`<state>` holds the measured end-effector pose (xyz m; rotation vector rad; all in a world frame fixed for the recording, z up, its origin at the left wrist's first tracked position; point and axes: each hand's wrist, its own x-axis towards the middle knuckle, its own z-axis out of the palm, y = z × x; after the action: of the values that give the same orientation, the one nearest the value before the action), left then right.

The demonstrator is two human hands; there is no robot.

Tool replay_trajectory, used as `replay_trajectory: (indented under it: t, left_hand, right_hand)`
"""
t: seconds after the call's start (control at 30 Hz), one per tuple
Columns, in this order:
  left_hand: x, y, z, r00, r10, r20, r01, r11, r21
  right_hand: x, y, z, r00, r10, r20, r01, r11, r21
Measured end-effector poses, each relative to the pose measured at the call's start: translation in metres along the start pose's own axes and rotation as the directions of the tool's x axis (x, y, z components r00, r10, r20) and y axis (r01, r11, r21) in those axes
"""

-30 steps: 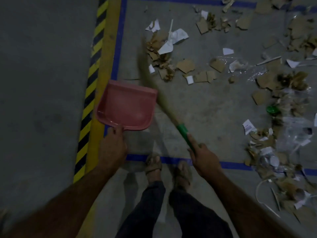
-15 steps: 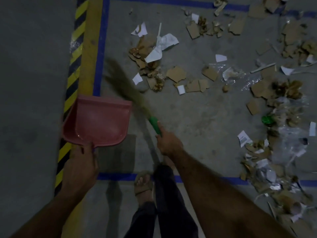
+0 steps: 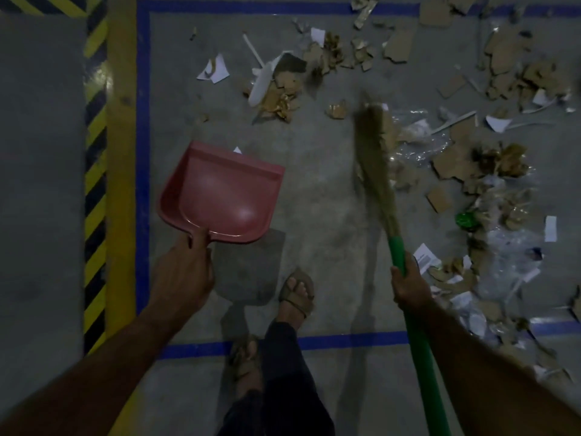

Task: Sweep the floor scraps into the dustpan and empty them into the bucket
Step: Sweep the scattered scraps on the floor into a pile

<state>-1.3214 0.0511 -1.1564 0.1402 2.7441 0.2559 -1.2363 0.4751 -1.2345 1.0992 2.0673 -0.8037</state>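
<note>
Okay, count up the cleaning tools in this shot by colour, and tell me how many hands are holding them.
Pink: 1, the dustpan, held by the left hand.
Green: 1, the broom with its green handle, held by the right hand.
Total: 2 tools, 2 hands.

Both forearms were bare all the way to the bottom corners of the frame, no sleeves, watch or rings that I could make out. The left hand (image 3: 184, 275) and right hand (image 3: 408, 286) had no gloves either. Lower middle of the frame, the legs were in dark trousers (image 3: 283, 388), maybe with a faint check pattern, too dim to be sure. The feet wore open strappy sandals (image 3: 297, 294) in a dull brownish colour, toes showing.
</note>
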Motion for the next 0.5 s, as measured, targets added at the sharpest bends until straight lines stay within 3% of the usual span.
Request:
replay_trajectory:
  t: [0.1, 0.27, 0.4, 0.5]
  left_hand:
    - [0.016, 0.013, -0.005, 1.0, 0.024, 0.018, -0.025, 1.0, 0.009]
    - [0.033, 0.031, -0.017, 0.999, 0.024, 0.025, -0.024, 1.0, -0.007]
    - [0.036, 0.037, -0.032, 0.999, 0.038, 0.024, -0.039, 0.999, 0.008]
    - [0.037, 0.037, -0.046, 1.0, 0.02, -0.008, -0.02, 1.0, -0.024]
  right_hand:
    - [0.025, 0.021, -0.021, 0.992, 0.016, -0.126, -0.005, 0.996, 0.088]
    - [-0.028, -0.016, -0.063, 0.937, -0.026, -0.349, 0.076, 0.989, 0.13]
    - [-0.053, -0.011, -0.071, 0.896, -0.147, -0.42, 0.181, 0.983, 0.042]
    - [-0.065, -0.01, -0.068, 0.916, -0.198, -0.349, 0.212, 0.977, 0.001]
